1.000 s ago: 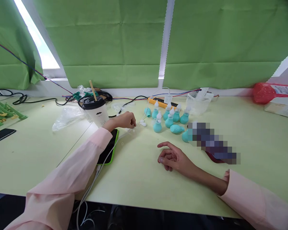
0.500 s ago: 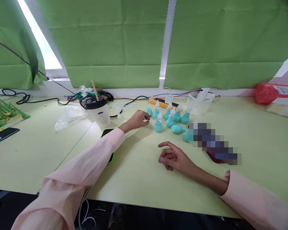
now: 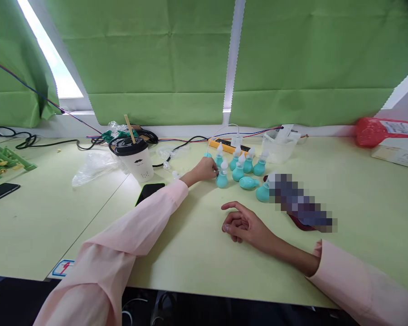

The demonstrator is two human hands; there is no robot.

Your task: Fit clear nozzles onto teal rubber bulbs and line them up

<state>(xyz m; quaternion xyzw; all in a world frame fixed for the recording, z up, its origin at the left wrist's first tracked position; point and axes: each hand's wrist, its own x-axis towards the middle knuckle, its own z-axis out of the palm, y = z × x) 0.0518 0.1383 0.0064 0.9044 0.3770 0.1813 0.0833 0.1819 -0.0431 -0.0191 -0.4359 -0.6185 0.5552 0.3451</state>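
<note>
Several turquoise squeeze bulbs with clear pointed tips, like nasal aspirators, stand in a loose cluster on the table. My left hand (image 3: 206, 168) reaches to the cluster's left side, its fingers pinched together against the neck of the front-left nasal aspirator (image 3: 221, 179). Whether they grip it or some small piece is hidden. One turquoise bulb (image 3: 249, 183) lies on its side, and another bulb (image 3: 263, 193) stands by the pixelated patch. Nearer to me, my right hand (image 3: 240, 224) rests palm inward, holding nothing, with the index finger stretched out and the others loosely curled.
A lidded paper cup (image 3: 136, 160) with a straw stands left of my left hand, a phone (image 3: 149, 192) partly under my sleeve. Behind the bulbs are an orange power strip (image 3: 224, 146) and a clear plastic tub (image 3: 280, 148). A red package (image 3: 381, 132) sits far right.
My left hand has moved right, up to the front-left nasal aspirator; the small white piece seen at its fingers before is out of sight. My right hand keeps its pose.
</note>
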